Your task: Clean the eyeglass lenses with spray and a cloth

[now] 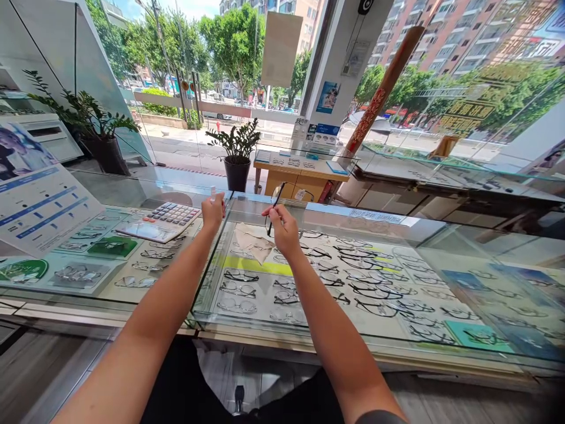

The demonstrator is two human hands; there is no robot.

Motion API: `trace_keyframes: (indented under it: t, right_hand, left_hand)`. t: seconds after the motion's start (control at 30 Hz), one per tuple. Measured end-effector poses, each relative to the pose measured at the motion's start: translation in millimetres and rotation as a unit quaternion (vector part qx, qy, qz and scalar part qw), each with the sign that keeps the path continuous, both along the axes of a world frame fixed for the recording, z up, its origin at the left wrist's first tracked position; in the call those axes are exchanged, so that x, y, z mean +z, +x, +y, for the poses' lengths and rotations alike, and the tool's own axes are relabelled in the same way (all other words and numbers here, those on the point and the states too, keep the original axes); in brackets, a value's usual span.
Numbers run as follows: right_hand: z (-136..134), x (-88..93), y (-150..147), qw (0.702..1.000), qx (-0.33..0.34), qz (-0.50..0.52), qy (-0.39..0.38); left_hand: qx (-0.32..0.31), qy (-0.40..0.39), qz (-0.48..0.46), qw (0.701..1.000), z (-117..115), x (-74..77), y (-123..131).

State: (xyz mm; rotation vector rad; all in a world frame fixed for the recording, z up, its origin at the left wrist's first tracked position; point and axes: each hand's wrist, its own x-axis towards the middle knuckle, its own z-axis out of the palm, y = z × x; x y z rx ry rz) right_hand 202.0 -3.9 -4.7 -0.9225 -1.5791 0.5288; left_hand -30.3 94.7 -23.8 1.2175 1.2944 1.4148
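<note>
My left hand (213, 213) is closed in a fist above the seam between the two glass counters. A small white object (213, 192) sticks up from the top of the fist; its kind is not clear. My right hand (285, 228) pinches a pair of eyeglasses (270, 224) by a dark temple arm, holding it above the counter. The lenses point away from me, and a small white tag shows at one of them. Below and between the hands, a crumpled beige cloth (253, 242) lies on the glass top.
A calculator (174, 215) rests on the left counter beside a printed display board (39, 188). Inside the glass display case (353, 338) are several rows of eyeglasses. Beyond stand a potted plant (237, 171) and a wooden table (282, 185) near the window.
</note>
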Motion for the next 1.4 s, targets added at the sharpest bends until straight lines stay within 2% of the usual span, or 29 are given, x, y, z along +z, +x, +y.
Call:
trace_keyframes:
  t: [0.07,0.17,0.23,0.33,0.4,0.53,0.67,0.77,1.0,1.17,1.23,1.33,1.4]
  right_hand:
    - [0.7,-0.7,-0.4,1.0,0.01,0.009,-0.006]
    - [1.0,-0.7,-1.3,0.999,0.024,0.02,-0.014]
    - [0.6,0.1,-2.0,0.999,0.035,0.028,-0.022]
    - [-0.6,2.4,-3.5,0.996,0.063,0.045,-0.04]
    - [-1.8,4.0,-5.2,0.993,0.093,0.054,-0.057]
    - [-4.5,5.1,-10.4,0.982,0.144,0.057,-0.104]
    - [-6.8,3.1,-16.5,0.974,0.17,0.072,-0.128]
    - [-8.2,2.2,-19.3,0.972,0.179,0.077,-0.128]
    - [-3.2,0.8,-16.7,0.964,0.172,0.125,-0.162]
    - [6.0,-1.7,-11.6,0.958,0.131,0.187,-0.174]
    - [8.1,-2.2,-10.1,0.955,0.129,0.204,-0.172]
    - [9.0,-1.5,-8.9,0.948,0.134,0.23,-0.172]
    - [8.5,-0.4,-8.4,0.943,0.138,0.248,-0.175]
  left_hand:
    - [-0.022,0.019,-0.081,0.996,-7.9,10.2,7.4]
    - [-0.141,0.026,-0.18,0.973,-23.7,25.3,15.2]
    - [-0.192,0.018,-0.197,0.961,-33.0,33.8,18.1]
    - [-0.22,0.008,-0.184,0.958,-40.8,40.7,22.0]
    - [-0.2,0.017,-0.15,0.968,-42.2,40.1,26.4]
    - [-0.086,0.073,-0.035,0.993,-41.8,28.5,38.4]
    - [-0.04,0.139,0.076,0.987,-42.1,15.4,46.2]
    - [-0.043,0.145,0.087,0.985,-42.8,13.2,48.1]
    - [-0.084,0.124,0.037,0.988,-44.6,22.4,44.9]
    - [-0.19,0.12,0.095,0.97,-47.8,22.5,43.5]
    - [-0.215,0.113,0.113,0.964,-48.9,22.3,43.6]
    - [-0.208,0.109,0.107,0.966,-45.7,21.8,39.8]
    - [-0.158,0.133,0.104,0.973,-38.3,19.1,33.2]
